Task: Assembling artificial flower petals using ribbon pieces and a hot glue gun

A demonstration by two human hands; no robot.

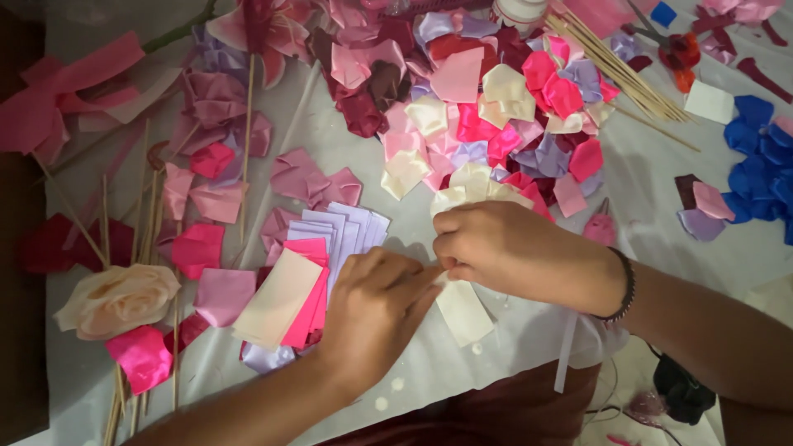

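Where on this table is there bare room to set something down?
Bare white cloth lies between the folded-petal heap and the blue petals; a narrower patch sits below the left hand. The heap and skewers are crowded.

no packages, labels, signs, screens visible

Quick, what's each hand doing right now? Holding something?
Left hand: fingers closed, pinching the cream ribbon piece.
Right hand: fingers closed, pinching the same cream ribbon piece at its top.
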